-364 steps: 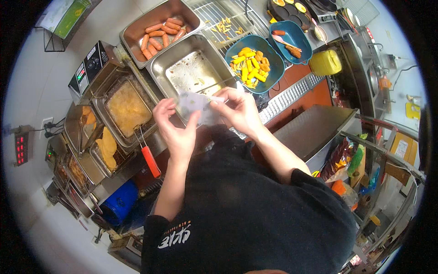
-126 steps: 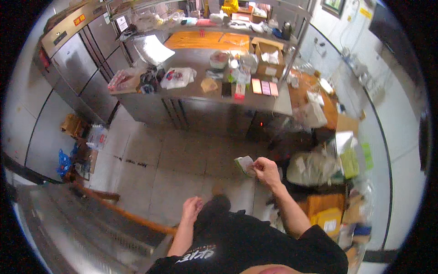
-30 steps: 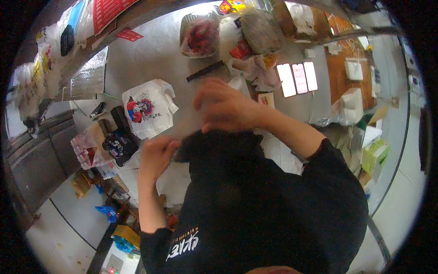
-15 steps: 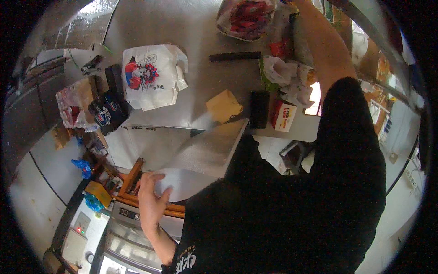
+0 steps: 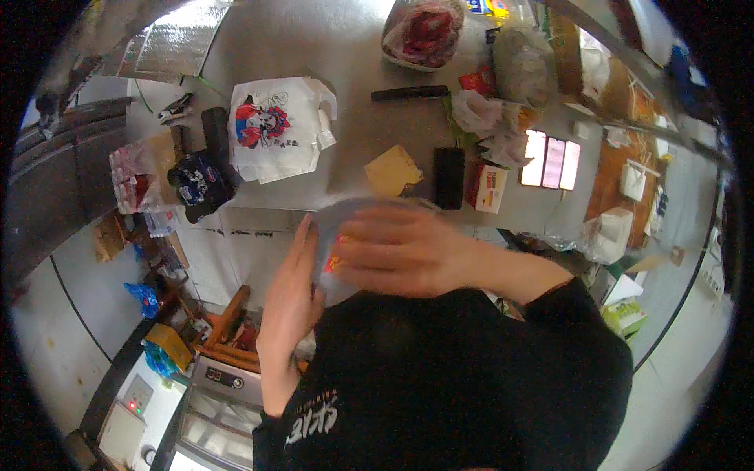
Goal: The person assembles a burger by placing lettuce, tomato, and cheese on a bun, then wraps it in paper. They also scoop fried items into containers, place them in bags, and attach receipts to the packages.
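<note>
My left hand (image 5: 289, 302) is in front of the table edge, fingers straight and close together along the side of a translucent plastic bag or sheet (image 5: 323, 228). Across it lies my right hand (image 5: 408, 253), smeared by motion, its fingers over a small red-and-yellow packet (image 5: 333, 264). Most of that packet is hidden under the fingers. The plastic is held close to my black shirt, and its far rim shows beyond the right hand. Just past it on the table lies a folded tan paper (image 5: 393, 170).
On the metal table (image 5: 345, 149) are a printed white bag (image 5: 275, 129), a black pouch (image 5: 203, 187), a black flat rectangular thing (image 5: 449, 179), a white-and-red box (image 5: 490, 188), lit screens (image 5: 552, 162) and a plastic-wrapped tray of red contents (image 5: 424, 35). Below left is a wooden frame (image 5: 229, 318).
My right hand has come back from the far right of the table to the plastic, with a red-and-yellow packet under its fingers. My left hand has moved up and right, the plastic with it.
</note>
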Motion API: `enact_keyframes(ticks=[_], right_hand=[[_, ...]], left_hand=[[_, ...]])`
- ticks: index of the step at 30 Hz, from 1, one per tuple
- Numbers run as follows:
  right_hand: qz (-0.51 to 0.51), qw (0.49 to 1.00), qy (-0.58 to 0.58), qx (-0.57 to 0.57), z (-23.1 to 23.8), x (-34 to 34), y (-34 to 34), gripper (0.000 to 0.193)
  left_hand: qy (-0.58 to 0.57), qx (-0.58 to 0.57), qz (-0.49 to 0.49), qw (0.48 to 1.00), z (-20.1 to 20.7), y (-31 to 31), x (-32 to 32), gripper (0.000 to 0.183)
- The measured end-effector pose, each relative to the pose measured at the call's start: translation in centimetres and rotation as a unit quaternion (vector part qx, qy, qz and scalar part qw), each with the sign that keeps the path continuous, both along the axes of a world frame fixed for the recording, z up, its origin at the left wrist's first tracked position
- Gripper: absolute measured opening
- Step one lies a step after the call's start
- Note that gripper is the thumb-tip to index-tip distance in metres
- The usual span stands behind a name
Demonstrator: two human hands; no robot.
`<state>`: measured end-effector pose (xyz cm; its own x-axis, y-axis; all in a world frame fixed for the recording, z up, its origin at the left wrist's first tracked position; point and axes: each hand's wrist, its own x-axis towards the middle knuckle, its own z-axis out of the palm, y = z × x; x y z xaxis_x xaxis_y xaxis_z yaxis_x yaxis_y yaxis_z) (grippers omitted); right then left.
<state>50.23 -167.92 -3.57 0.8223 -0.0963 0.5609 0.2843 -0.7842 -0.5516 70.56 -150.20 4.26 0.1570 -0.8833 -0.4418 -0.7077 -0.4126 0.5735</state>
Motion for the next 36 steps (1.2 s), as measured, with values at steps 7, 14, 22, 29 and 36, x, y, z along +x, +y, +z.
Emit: enact_keyframes(ticks=[7,14,22,29,36], right_hand=[[-0.215,0.912,0.148,0.316,-5.9,0.0,-0.3,0.043],[-0.22,0.897,0.313,-0.223,-24.3,0.1,4.1,0.062],[-0.286,0.809,0.078,0.508,-4.0,-1.5,1.6,0.085],[0.075,0.796,0.558,0.22,5.2,0.9,4.3,0.095],[-0.119,0.86,0.496,0.033,-16.4,2.2,6.2,0.071]], left_hand=[[-0.002,-0.027,-0.031,0.999,1.0,2.2,3.2,0.081],[-0.012,-0.067,-0.067,0.995,0.1,9.0,6.1,0.079],[0.009,-0.095,-0.113,0.989,-0.9,8.7,7.4,0.09],[0.072,-0.133,-0.221,0.964,-4.8,2.1,1.7,0.085],[0.127,-0.103,-0.208,0.964,-11.0,-1.9,-1.0,0.09]])
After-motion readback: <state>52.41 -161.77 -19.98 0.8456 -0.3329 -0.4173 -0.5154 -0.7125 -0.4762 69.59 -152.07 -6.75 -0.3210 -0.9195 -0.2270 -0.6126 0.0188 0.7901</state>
